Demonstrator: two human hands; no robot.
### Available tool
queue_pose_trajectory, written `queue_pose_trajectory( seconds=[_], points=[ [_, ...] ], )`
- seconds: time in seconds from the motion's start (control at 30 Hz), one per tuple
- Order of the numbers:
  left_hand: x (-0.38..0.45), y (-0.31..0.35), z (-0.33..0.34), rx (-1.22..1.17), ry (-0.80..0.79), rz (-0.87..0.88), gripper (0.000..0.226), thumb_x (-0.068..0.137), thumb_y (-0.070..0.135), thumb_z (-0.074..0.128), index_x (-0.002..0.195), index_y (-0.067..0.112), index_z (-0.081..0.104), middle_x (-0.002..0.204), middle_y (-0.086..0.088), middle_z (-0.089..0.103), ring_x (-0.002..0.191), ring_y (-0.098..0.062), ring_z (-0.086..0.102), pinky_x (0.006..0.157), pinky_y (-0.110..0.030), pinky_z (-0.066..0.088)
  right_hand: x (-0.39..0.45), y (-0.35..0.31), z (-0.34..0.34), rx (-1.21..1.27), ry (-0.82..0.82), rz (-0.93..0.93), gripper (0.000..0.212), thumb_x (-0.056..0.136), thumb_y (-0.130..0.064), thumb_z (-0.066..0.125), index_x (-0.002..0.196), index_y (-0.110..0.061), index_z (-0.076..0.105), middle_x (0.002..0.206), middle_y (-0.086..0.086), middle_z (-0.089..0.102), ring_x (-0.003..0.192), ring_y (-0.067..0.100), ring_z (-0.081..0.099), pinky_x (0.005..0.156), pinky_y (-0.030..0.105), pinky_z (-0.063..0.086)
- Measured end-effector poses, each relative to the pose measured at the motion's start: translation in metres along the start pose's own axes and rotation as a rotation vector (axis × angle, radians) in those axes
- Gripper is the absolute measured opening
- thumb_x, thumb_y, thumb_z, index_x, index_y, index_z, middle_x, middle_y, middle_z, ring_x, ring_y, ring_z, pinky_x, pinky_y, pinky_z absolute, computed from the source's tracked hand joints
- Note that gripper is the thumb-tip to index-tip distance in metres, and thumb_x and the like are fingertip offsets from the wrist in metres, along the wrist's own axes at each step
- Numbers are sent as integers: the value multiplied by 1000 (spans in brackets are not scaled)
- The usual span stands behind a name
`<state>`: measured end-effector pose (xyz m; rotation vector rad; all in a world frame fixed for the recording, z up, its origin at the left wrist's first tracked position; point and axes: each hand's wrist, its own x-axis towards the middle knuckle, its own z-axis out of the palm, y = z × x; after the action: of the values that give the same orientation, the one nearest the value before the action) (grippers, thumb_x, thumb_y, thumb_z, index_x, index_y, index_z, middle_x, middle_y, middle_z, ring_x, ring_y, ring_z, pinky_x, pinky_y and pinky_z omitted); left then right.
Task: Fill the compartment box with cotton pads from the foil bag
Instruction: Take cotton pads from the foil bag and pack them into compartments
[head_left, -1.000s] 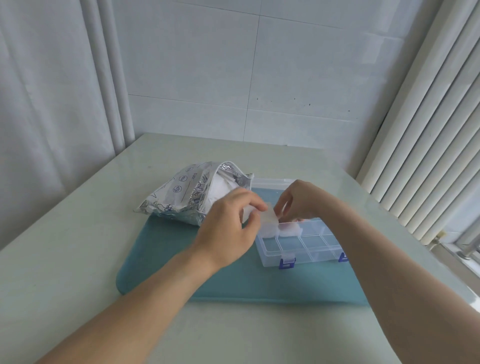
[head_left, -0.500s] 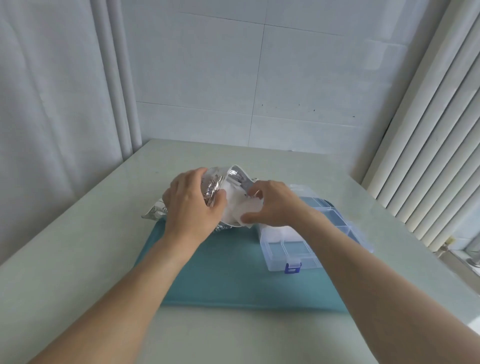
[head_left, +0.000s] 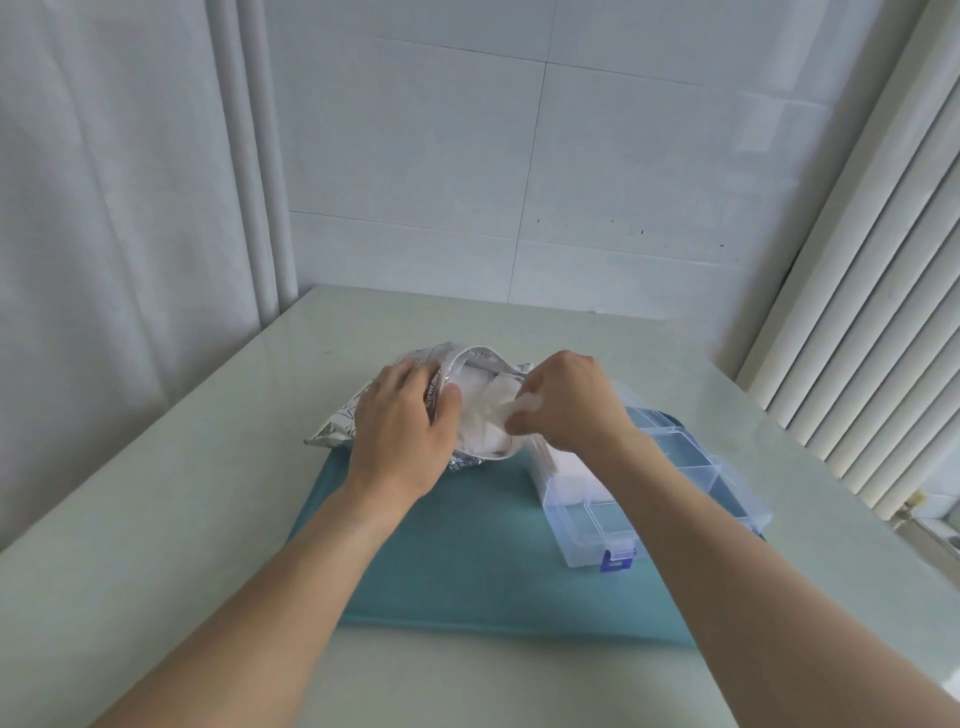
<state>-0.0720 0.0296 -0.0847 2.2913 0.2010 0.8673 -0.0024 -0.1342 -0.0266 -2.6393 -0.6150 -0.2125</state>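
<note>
My left hand grips the foil bag by its mouth, near the bench's middle. My right hand pinches a cotton pad there; the compartment box lies just right of it, long axis toward me.

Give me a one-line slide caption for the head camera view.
Left hand holds the foil bag open while the right hand pinches a cotton pad beside the compartment box.
</note>
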Motion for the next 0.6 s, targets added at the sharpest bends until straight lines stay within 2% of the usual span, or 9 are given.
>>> queue_pose_trajectory(
  seconds=[0.1, 0.13, 0.17, 0.2, 0.27, 0.37, 0.43, 0.53, 0.6],
  points=[
    [0, 0, 0, -49, 2, -18, 51, 92, 40, 34, 121, 12, 65, 126, -7, 62, 125, -24, 48, 109, -41, 36, -5, -7, -12, 202, -117, -21, 19, 83, -22, 77, 84, -4, 73, 65, 4, 61, 61, 21, 57, 48, 20, 42],
    [1, -1, 0, -65, 2, -24, 51, 92, 41, 33, 117, 13, 66, 123, -6, 63, 122, -23, 49, 106, -41, 38, -7, -10, -14, 306, -164, -20, 20, 91, -21, 69, 85, -2, 70, 64, 4, 63, 62, 22, 64, 52, 21, 49],
    [2, -1, 0, -77, 2, -28, 50, 91, 42, 31, 113, 14, 67, 119, -5, 64, 119, -22, 49, 104, -41, 39, -9, -13, -13, 387, -198, -29, 22, 97, -20, 62, 87, -1, 68, 69, 6, 65, 68, 24, 70, 60, 28, 57],
    [2, -2, 1, -85, 1, -33, 49, 91, 41, 31, 111, 14, 67, 117, -4, 64, 117, -21, 50, 103, -41, 39, -10, -16, -11, 406, -210, -46, 25, 100, -20, 58, 89, 1, 66, 74, 8, 64, 72, 28, 71, 65, 33, 57],
    [1, -1, 1, -100, 2, -48, 45, 92, 39, 32, 106, 14, 67, 114, -4, 65, 115, -21, 50, 102, -42, 40, -9, -20, -4, 295, -188, -84, 25, 97, -25, 62, 89, -2, 68, 69, 5, 60, 68, 31, 64, 62, 30, 47],
    [0, 0, 1, -103, 13, -69, 44, 93, 39, 33, 106, 13, 68, 115, -5, 64, 116, -24, 51, 102, -43, 40, -5, -21, 5, 291, -80, -41, 16, 87, -24, 75, 85, -8, 73, 60, 1, 59, 58, 20, 58, 54, 23, 43],
    [-1, 1, 1, -82, 24, -72, 45, 93, 40, 33, 106, 14, 68, 117, -6, 63, 117, -27, 51, 102, -45, 41, -3, -22, 10, 399, -29, 11, 19, 82, -19, 79, 97, -8, 75, 72, 4, 69, 53, 18, 63, 48, 14, 42],
    [-2, 1, 1, -71, 28, -82, 46, 92, 41, 33, 105, 15, 68, 117, -5, 63, 118, -28, 50, 101, -47, 41, 0, -30, 20, 500, -60, 59, 44, 78, -25, 85, 117, -13, 69, 111, -2, 69, 50, 10, 66, 59, 8, 45],
    [-2, 3, 1, -66, 36, -95, 48, 92, 43, 32, 107, 15, 68, 122, -4, 61, 120, -28, 49, 103, -48, 39, 1, -36, 25, 519, -75, 76, 49, 79, -30, 84, 121, -13, 66, 117, -5, 67, 53, 6, 65, 64, 8, 45]
  ],
)
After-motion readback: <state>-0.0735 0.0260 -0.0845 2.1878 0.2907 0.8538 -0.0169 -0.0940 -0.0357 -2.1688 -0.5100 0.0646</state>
